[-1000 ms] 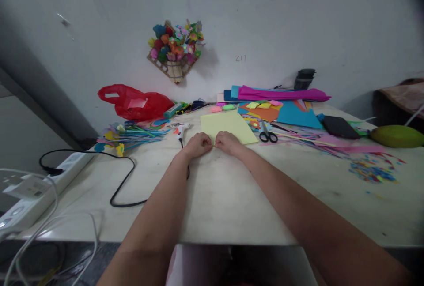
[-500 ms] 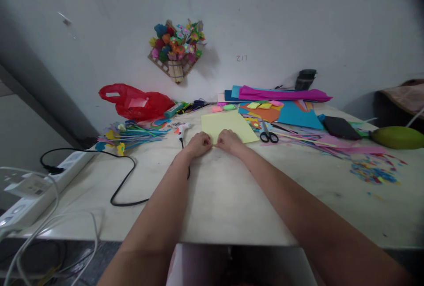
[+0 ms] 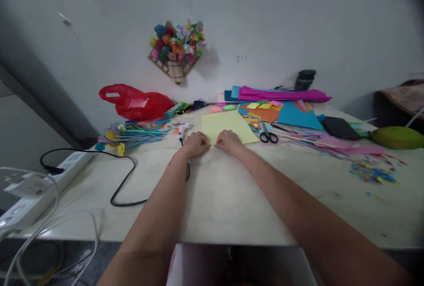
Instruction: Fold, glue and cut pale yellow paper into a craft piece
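Observation:
A pale yellow sheet of paper (image 3: 228,123) lies on the table in front of me. My left hand (image 3: 197,144) pinches its near edge toward the left corner, fingers curled. Close beside it, my right hand (image 3: 228,141) grips the same near edge, with a small gap between the two hands. How far the edge is rolled or folded under my fingertips is too small to tell. A white hot glue gun (image 3: 182,129) lies just left of my left hand. Black-handled scissors (image 3: 268,136) rest by the sheet's right corner.
Paper flowers on stems (image 3: 132,133) and a red plastic bag (image 3: 135,103) lie at left, near a power strip (image 3: 66,169) and black cord (image 3: 122,184). At right are blue paper (image 3: 298,116), a black phone-like slab (image 3: 341,127), paper strips and small scraps (image 3: 374,172).
My hands have moved slightly apart along the near edge of the yellow paper, the left one a little to the left. The other things stay where they were.

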`<state>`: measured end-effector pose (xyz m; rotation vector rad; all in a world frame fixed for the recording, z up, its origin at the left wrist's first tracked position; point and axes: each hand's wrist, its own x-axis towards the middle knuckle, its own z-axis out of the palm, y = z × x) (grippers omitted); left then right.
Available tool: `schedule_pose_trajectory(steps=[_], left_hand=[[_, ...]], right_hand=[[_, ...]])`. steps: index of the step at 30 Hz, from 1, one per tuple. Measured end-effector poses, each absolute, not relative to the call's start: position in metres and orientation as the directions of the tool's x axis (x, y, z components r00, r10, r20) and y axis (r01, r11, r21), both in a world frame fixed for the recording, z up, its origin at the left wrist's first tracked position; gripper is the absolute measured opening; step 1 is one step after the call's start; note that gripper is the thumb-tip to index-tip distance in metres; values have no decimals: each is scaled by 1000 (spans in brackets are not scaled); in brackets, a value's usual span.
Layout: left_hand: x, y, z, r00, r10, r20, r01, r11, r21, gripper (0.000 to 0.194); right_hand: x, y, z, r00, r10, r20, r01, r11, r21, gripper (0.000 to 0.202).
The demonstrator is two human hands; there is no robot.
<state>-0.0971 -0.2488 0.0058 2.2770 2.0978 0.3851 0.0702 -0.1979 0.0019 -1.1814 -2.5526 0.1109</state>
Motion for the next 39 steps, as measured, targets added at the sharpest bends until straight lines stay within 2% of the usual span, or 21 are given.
schedule_pose_trajectory(steps=[7, 19, 27, 32, 36, 39], left_hand=[[-97, -249, 8, 31, 991, 129, 990, -48, 133, 25], [-105, -245, 8, 13, 996, 88, 981, -30, 190, 21], [-102, -246, 9, 8, 997, 78, 991, -18, 129, 19], [-98, -251, 10, -37, 992, 122, 997, 29, 66, 34], [-93, -250, 5, -20, 984, 176, 998, 9, 65, 46], [-89, -249, -1, -26, 986, 162, 998, 16, 58, 51]], right_hand=[[70, -198, 2, -593, 765, 251, 737, 642, -212, 16], [70, -200, 3, -588, 771, 246, 739, 635, -223, 16], [69, -200, 3, -581, 775, 249, 742, 630, -229, 16], [69, -201, 4, -578, 778, 245, 743, 626, -235, 16], [69, -200, 3, -582, 771, 257, 742, 633, -218, 16], [69, -198, 0, -591, 760, 270, 738, 645, -200, 16]])
